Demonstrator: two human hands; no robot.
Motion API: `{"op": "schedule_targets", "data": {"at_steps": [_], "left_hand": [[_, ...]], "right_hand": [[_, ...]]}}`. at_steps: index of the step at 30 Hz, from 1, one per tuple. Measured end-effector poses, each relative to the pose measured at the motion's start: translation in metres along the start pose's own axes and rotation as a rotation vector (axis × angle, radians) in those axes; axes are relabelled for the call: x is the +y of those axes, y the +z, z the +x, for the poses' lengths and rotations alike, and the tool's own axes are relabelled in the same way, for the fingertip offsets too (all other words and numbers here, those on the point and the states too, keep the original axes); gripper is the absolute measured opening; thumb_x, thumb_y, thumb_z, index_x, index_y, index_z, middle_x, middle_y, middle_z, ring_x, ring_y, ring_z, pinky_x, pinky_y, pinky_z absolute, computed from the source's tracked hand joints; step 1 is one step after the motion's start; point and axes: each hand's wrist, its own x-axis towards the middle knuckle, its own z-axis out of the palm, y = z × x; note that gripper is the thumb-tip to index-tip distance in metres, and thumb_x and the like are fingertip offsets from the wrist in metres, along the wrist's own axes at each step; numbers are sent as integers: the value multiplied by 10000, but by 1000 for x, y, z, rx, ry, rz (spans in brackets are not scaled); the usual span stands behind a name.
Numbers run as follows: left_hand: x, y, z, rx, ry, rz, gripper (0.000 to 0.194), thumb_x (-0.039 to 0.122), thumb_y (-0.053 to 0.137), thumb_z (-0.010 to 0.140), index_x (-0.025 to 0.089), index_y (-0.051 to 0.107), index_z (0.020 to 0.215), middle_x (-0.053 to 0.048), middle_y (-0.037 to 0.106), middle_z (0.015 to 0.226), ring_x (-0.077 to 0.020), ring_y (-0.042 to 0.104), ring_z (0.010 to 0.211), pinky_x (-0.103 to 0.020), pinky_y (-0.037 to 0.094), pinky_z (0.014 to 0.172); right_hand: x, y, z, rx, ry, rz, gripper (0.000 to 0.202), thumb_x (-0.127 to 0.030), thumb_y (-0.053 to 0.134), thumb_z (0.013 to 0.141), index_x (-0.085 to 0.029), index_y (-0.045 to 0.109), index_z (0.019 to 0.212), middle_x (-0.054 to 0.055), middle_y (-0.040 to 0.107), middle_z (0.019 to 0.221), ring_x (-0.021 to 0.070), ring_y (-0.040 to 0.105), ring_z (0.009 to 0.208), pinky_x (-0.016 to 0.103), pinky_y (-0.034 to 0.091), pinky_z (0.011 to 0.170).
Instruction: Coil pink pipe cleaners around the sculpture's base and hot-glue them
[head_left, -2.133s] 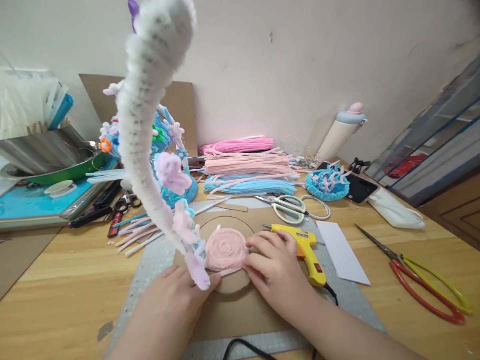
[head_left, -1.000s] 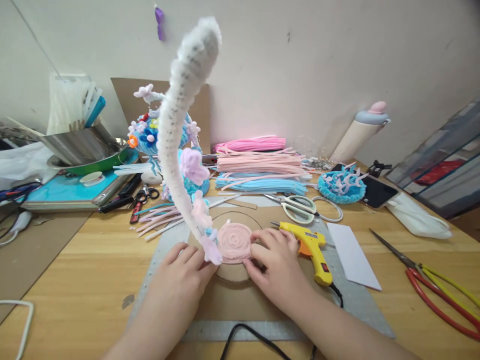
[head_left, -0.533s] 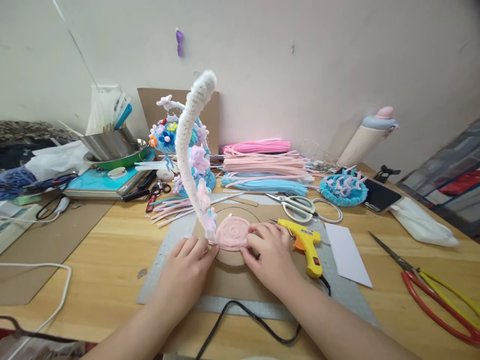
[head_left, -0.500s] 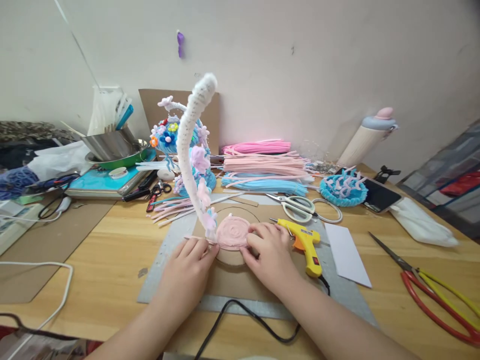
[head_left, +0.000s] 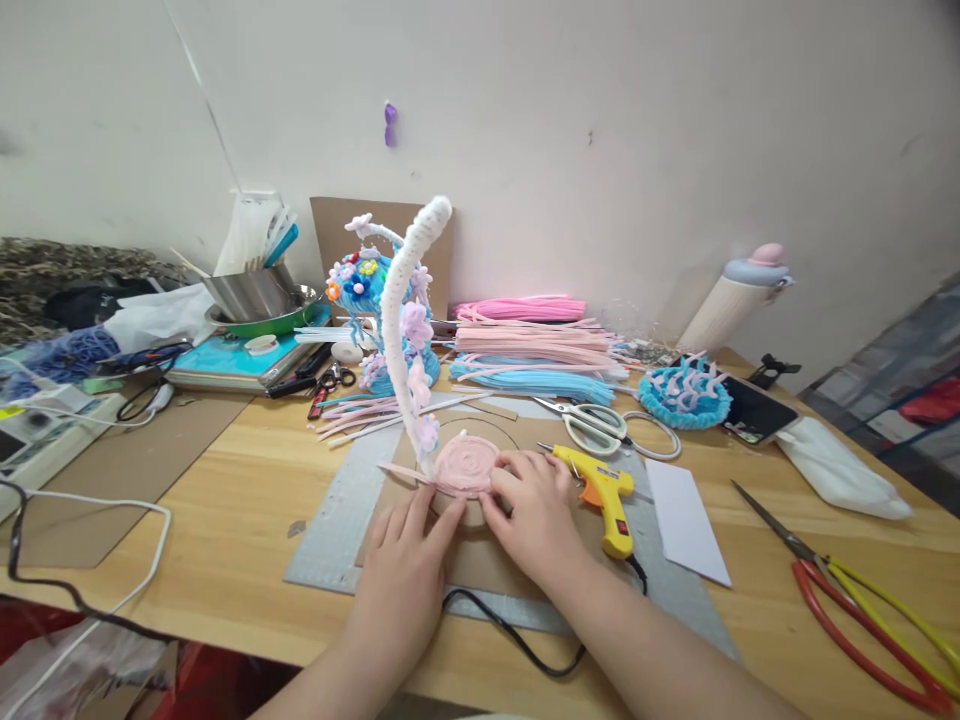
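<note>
A flat round coil of pink pipe cleaner [head_left: 466, 468] lies on a cardboard sheet [head_left: 480, 560], over a drawn circle. Its loose tail [head_left: 403, 472] sticks out to the left. My right hand [head_left: 532, 505] grips the coil's right edge with bent fingers and thumb. Fingers extended and thumb apart, my left hand [head_left: 409, 560] rests at the coil's near left edge. Just behind it rises a curved white pipe-cleaner stem [head_left: 397, 310] with pastel flowers; its foot meets the coil's left side. A yellow hot glue gun [head_left: 611, 490] lies right of my right hand.
Behind are pipe-cleaner bundles [head_left: 536, 345], white-handled scissors [head_left: 592, 428] and a blue flowered piece [head_left: 367, 285]. To the right lie a blue coiled base [head_left: 684, 395], white card [head_left: 686, 520] and large red-and-yellow scissors [head_left: 847, 590]. The glue gun's black cord [head_left: 517, 640] crosses the near edge.
My left hand has let go of the coil's loose tail and drawn back toward me, its fingers opening. My right hand stays on the coil's edge. The camera view has shifted slightly.
</note>
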Motion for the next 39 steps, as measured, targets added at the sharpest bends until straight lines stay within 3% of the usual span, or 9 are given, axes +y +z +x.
{"op": "schedule_targets", "data": {"at_steps": [3, 11, 28, 33, 39], "left_hand": [[4, -3, 1, -30, 8, 43, 742, -22, 462, 757, 378, 419, 1381, -104, 499, 1366, -275, 536, 1151, -451, 428, 940], [2, 2, 1, 9, 35, 68, 553, 25, 432, 789, 177, 527, 1313, -102, 551, 1352, -251, 487, 1234, -423, 346, 1033], [4, 6, 3, -6, 92, 86, 541, 41, 417, 782, 97, 520, 1311, -117, 551, 1354, -255, 502, 1234, -405, 374, 1022], [4, 6, 4, 6, 95, 64, 599, 35, 410, 765, 149, 474, 1350, -90, 544, 1363, -233, 490, 1243, -395, 364, 1029], [1, 14, 5, 36, 100, 103, 582, 69, 433, 774, 112, 472, 1352, -100, 548, 1353, -244, 484, 1233, -394, 332, 1047]], "right_hand": [[-1, 0, -1, 2, -2, -5, 30, -210, 613, 804, -240, 620, 801, 23, 627, 1002, 229, 496, 983, 470, 256, 962], [0, 2, -2, 19, -7, -17, 45, -199, 592, 799, -233, 617, 784, 26, 611, 984, 223, 499, 967, 456, 265, 951], [-1, 2, -2, 7, 6, -4, 49, -192, 598, 798, -231, 610, 772, 27, 603, 972, 224, 497, 971, 459, 258, 959], [-1, 1, -1, 5, 9, -4, 34, -201, 610, 799, -233, 617, 792, 25, 607, 984, 224, 503, 974, 461, 254, 966], [-1, 2, -1, 10, 3, -17, 46, -201, 603, 800, -237, 620, 776, 27, 617, 976, 225, 511, 962, 467, 258, 964]]}}
